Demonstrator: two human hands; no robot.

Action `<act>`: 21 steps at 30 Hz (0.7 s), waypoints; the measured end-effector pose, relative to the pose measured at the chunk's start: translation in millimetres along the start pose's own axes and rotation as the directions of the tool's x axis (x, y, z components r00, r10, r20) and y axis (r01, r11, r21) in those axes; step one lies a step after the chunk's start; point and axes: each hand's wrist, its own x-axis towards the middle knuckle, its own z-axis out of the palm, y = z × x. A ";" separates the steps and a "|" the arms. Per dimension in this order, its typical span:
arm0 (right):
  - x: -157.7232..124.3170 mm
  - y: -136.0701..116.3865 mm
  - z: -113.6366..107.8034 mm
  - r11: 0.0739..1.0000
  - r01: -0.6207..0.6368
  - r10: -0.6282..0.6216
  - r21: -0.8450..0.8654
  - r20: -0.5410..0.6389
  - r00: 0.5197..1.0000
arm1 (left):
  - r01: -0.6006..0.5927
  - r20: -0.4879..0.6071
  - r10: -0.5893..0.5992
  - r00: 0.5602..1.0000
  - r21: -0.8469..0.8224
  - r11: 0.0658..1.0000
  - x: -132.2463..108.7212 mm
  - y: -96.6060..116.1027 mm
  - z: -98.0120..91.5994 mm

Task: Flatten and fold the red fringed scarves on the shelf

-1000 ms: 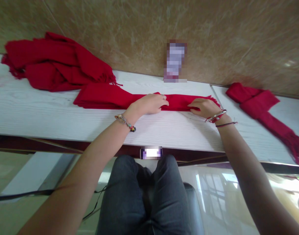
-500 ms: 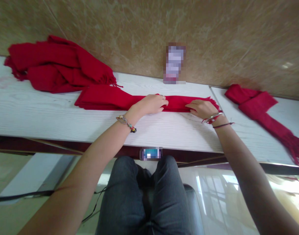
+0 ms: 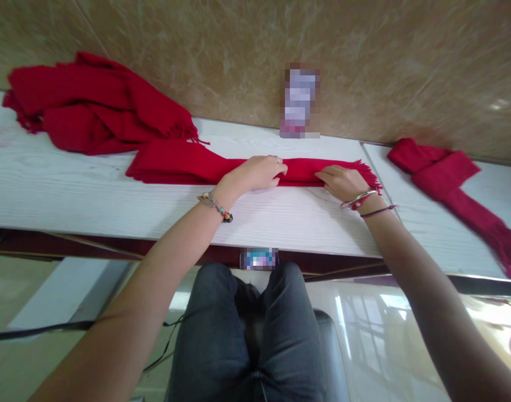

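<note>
Red knitted cloth fills the head view: a folded scarf [image 3: 184, 163] lies on the white wood-grain worktop [image 3: 71, 192], its long axis running left to right across the person's front, with its fringed end to the right. Both hands sit on its right half. The left hand [image 3: 255, 173] lies flat and open, palm down, near the scarf's middle. The right hand [image 3: 343, 181] covers the fringed end, fingers bent at the near edge; I cannot tell whether it pinches the cloth. Most of the scarf's length stretches leftward beyond the left hand. A loose scarf pile [image 3: 87, 106] sits far left, and another scarf [image 3: 443, 178] lies well apart to the right. No writing can be read: the upright object [image 3: 300, 103] at the wall is blurred out.
</note>
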 end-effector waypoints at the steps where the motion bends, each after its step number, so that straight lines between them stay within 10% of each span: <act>1: -0.6 1.2 0.3 1.000 -0.006 0.006 -0.003 0.007 1.000 | -0.003 0.003 0.003 1.000 -0.011 1.000 -0.4 0.0 0.1; 21: -9.9 36.4 0.7 0.977 -0.102 0.076 0.187 0.138 0.988 | -0.017 0.247 0.063 0.967 -0.184 0.983 -3.5 -6.1 9.5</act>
